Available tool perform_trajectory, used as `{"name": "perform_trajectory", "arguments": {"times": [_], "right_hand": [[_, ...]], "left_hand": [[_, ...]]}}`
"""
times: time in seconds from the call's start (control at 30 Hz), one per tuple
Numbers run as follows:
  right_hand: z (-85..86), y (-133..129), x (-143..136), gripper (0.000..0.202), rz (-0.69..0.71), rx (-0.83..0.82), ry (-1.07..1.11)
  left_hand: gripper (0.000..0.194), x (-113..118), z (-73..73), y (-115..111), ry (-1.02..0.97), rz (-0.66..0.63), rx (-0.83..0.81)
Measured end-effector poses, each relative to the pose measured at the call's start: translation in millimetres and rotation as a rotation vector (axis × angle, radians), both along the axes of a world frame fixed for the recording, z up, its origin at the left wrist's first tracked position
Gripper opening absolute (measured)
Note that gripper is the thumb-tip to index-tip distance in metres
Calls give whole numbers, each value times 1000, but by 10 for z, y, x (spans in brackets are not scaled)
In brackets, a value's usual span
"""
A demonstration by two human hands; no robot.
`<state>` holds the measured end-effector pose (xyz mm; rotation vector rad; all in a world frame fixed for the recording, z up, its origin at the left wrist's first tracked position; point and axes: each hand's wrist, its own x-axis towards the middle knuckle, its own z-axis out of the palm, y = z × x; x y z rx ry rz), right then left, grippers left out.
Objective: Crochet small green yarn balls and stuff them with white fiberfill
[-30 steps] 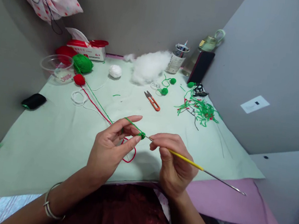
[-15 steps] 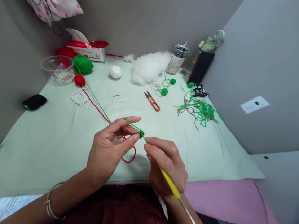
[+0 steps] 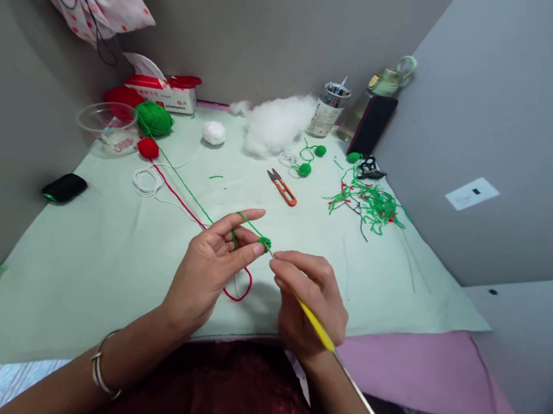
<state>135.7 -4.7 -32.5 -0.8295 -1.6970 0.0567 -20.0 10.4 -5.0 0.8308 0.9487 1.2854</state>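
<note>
Between thumb and fingers my left hand (image 3: pixel 212 259) pinches a small green crochet piece (image 3: pixel 265 244). Green yarn (image 3: pixel 185 186) runs from a green ball over the raised index finger to the piece. My right hand (image 3: pixel 313 299) is closed round a crochet hook (image 3: pixel 317 326) with a yellow grip and a metal shaft. The hook's tip meets the green piece, though the exact loop is too small to make out. Below my left hand a loop of red yarn (image 3: pixel 249 287) lies on the cloth.
Orange thread snips (image 3: pixel 286 191) lie beyond my hands. Green yarn scraps (image 3: pixel 375 205) are heaped at the right. White stuffing (image 3: pixel 276 126), a pen cup (image 3: pixel 327 112) and a bottle (image 3: pixel 385 83) stand at the back. Yarn balls (image 3: pixel 153 118) and a tissue box (image 3: pixel 169 96) are at the back left.
My left hand has shifted slightly right and up with the green crochet piece, which now shows more clearly. The right hand and hook have moved only a little.
</note>
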Motion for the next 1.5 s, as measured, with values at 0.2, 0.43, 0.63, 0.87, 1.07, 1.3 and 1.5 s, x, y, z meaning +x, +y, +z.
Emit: {"name": "perform_trajectory", "arguments": {"times": [0.2,0.43,0.63,0.87,1.07,1.3,1.5], "right_hand": [[-51,21,34,48,-5,65,-117],[148,56,82,26,154,-183,251],[201,108,41,18,322,-382,449],[145,98,1,18,355,-467,511],[124,106,15,17,401,-506,630],[149,91,52,21,489,-602,717],[191,36,106,22,363,-405,426]], "left_hand": [[45,1,42,-17,-25,-86,-28],[40,-71,131,26,-201,-185,-209],[39,-41,151,-25,-118,-225,-135],[35,-10,78,-59,-25,-191,-73],[36,-17,66,-44,-19,-181,-55],[34,-36,60,-55,27,-161,-21],[34,-39,98,-77,198,-106,25]]}}
